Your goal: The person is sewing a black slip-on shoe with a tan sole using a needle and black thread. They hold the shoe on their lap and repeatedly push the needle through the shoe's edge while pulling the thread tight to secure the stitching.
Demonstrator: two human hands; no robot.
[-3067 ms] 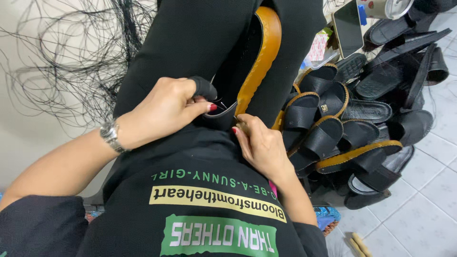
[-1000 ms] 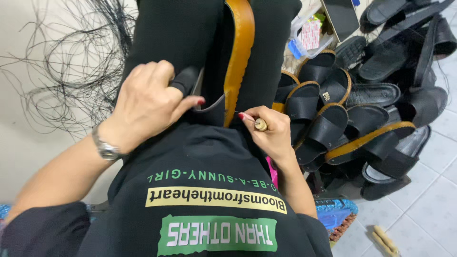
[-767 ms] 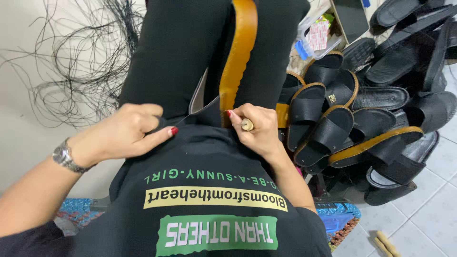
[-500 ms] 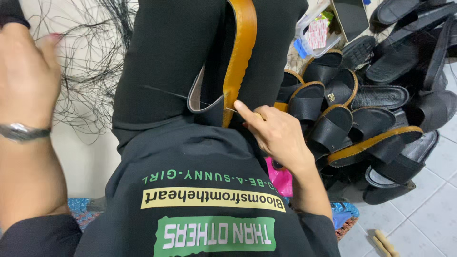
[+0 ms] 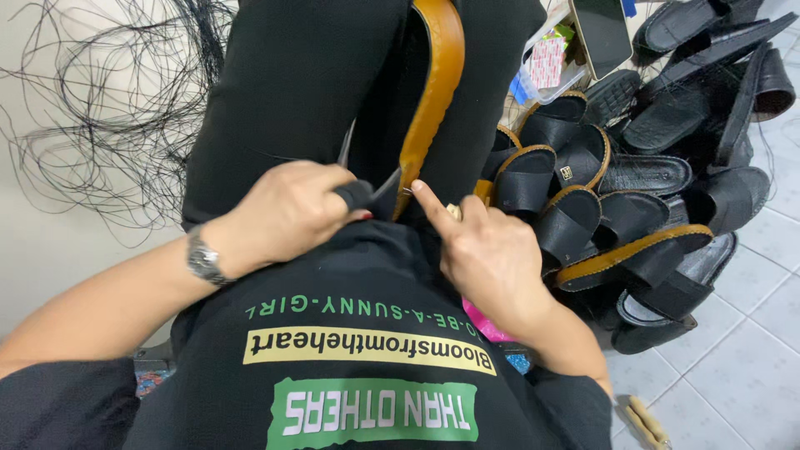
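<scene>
The person is sitting with a tan-edged sandal sole (image 5: 433, 92) standing on edge between black-clad legs, its near end resting at the lap. The left hand (image 5: 287, 212) is closing around the dark handle of a small metal-bladed tool (image 5: 367, 190), whose tip is lying against the sole's tan rim. It looks like a pair of snips, though the fingers are hiding most of it. The right hand (image 5: 492, 250) is holding nothing; its forefinger is stretched out, touching the sole's lower edge right beside the blade, with the other fingers loosely curled. A heap of black sandals (image 5: 633, 192) is lying just to the right on the tiled floor (image 5: 750, 333), and loose black thread (image 5: 100, 108) is tangling at the left. With the fingertip sitting so near the blade, a slip could nick it, or the edge could score the tan rim.
</scene>
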